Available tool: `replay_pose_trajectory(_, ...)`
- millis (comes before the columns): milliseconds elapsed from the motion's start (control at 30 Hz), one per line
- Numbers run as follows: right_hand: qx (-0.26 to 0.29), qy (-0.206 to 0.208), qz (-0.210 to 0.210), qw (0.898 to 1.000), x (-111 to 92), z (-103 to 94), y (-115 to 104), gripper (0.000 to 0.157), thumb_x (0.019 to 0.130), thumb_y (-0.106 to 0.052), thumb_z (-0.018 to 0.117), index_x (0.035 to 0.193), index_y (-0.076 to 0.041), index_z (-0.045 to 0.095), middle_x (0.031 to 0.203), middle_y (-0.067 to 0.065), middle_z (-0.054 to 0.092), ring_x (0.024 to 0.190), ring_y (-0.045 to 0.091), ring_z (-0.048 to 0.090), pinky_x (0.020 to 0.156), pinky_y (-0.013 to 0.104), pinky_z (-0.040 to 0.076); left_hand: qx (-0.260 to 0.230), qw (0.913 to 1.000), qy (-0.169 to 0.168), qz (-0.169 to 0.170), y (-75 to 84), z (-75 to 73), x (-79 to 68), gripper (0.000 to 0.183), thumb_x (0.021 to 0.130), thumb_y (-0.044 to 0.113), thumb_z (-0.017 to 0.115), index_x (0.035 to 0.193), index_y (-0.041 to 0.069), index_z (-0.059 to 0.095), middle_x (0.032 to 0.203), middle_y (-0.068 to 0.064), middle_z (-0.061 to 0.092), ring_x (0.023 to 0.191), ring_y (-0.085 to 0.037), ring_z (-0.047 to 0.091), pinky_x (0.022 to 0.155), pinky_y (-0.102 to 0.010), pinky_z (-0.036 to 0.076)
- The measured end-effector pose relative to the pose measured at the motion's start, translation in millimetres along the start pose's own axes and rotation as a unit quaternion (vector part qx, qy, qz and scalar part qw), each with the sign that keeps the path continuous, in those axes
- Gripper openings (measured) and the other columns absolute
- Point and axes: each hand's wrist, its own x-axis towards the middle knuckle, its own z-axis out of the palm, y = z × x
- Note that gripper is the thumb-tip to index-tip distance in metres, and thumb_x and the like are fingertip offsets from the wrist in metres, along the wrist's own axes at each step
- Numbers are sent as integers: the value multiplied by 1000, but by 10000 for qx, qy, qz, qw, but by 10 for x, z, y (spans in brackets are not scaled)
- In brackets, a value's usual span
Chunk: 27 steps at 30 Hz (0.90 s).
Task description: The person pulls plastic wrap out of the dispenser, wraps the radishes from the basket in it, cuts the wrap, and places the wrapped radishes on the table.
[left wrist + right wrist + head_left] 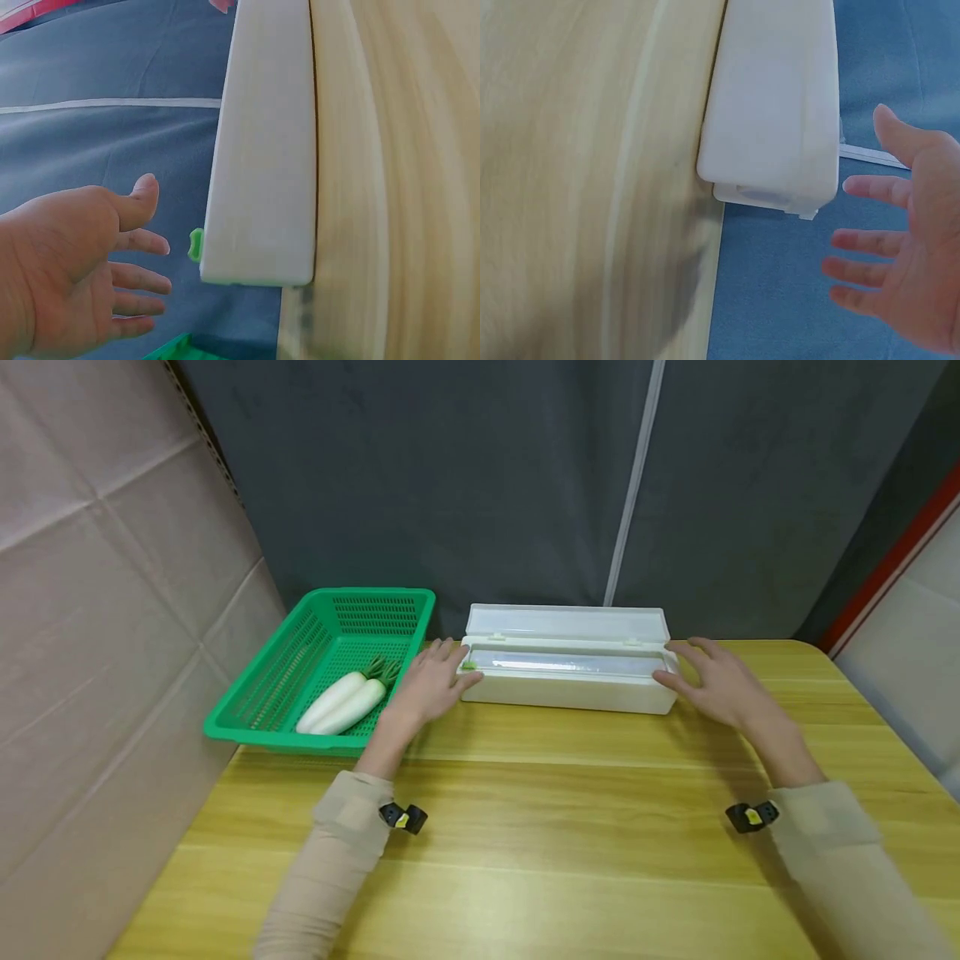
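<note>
A long white cling film dispenser box (570,692) stands at the back of the table, its clear lid (567,621) raised. Inside lies a shiny roll of film (562,662). A small green tab (196,245) sticks up at the box's left end. My left hand (429,681) hovers beside that end, fingers spread and thumb toward the box; a gap shows between them in the left wrist view. At the other end my right hand (712,681) is held the same way, fingers apart, nothing in it. Its index fingertip comes close to the box corner in the right wrist view.
Left of the box, a green plastic basket (273,739) holds two white radishes (345,703) with short leafy tops. Its right rim is close to my left wrist. A dark grey curtain (450,485) hangs behind the wooden table (570,835); a pale covered wall (97,652) runs along the left.
</note>
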Motion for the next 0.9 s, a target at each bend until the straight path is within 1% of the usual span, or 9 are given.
replay_pose_trajectory(167, 204, 107, -158, 9996, 5, 65, -4, 66, 101, -49, 57, 145, 0, 47, 148, 34, 37, 135, 54, 33, 109, 69, 25, -16, 9995, 217, 246, 49, 80, 24, 64, 106, 45, 46, 154, 4, 38, 158, -25, 32, 147, -39, 29, 118, -51, 24)
replay_pose_trajectory(367, 371, 324, -340, 9982, 16, 125, -2, 61, 101, -43, 59, 140, 3, 51, 143, 34, 41, 132, 53, 37, 107, 68, 29, -8, 9958, 693, 606, 90, 149, 78, 51, 106, 35, 52, 146, 4, 51, 149, -19, 49, 139, -34, 44, 113, -50, 35)
replay_pose_trajectory(533, 527, 519, -497, 9960, 17, 168, -3, 54, 101, -37, 63, 135, 4, 56, 139, 35, 44, 128, 54, 40, 104, 69, 32, -4, 9881, 1186, 980, 78, 223, 147, 39, 104, 24, 58, 135, 1, 61, 137, -16, 60, 129, -33, 54, 109, -46, 41)
replay_pose_trajectory(700, 724, 785, -601, 9925, 27, 205, -7, 42, 98, -27, 69, 128, 1, 63, 135, 32, 49, 126, 52, 44, 103, 69, 34, -160, 9795, 1562, 1260, 53, 285, 195, 30, 102, 16, 62, 126, -2, 67, 128, -17, 65, 123, -33, 58, 107, -44, 43)
replay_pose_trajectory(833, 913, 986, -695, 9885, 42, 238, -1, 33, 96, -20, 71, 122, 0, 68, 130, 30, 54, 123, 49, 47, 101, 68, 36, -381, 9730, 1797, 1397, 21, 326, 216, 23, 100, 11, 65, 117, -3, 70, 121, -17, 68, 118, -33, 61, 104, -45, 45)
replay_pose_trajectory(900, 1014, 1061, -733, 9864, 51, 257, 9, 29, 96, -18, 72, 118, 0, 70, 128, 29, 55, 122, 48, 48, 100, 68, 36, -439, 9718, 1854, 1391, -5, 351, 224, 20, 99, 9, 66, 114, -3, 72, 117, -17, 69, 116, -33, 62, 103, -46, 45)
